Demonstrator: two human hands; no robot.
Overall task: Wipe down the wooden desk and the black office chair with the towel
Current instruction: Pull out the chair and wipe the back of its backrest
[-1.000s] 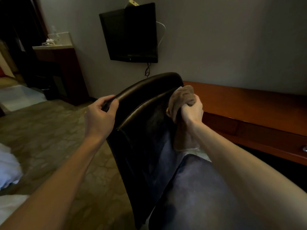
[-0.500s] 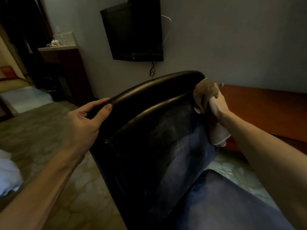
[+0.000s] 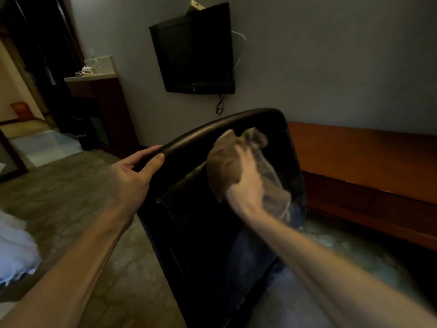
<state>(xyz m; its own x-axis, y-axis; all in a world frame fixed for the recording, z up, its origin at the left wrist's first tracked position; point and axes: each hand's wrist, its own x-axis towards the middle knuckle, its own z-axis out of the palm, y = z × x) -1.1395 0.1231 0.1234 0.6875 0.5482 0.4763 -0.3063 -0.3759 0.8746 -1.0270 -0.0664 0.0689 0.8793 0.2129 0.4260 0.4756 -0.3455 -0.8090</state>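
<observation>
The left hand [image 3: 132,178] grips the top edge of the black office chair [image 3: 201,245], with the thumb on the near side and the fingers over the far side. The right hand [image 3: 247,185] is blurry. It holds the bunched brown towel [image 3: 224,162] and presses it on the chair back, near the top. The wooden desk [image 3: 359,157] sits at 3 o'clock from the chair. A dark TV [image 3: 196,50] hangs at 12 o'clock.
</observation>
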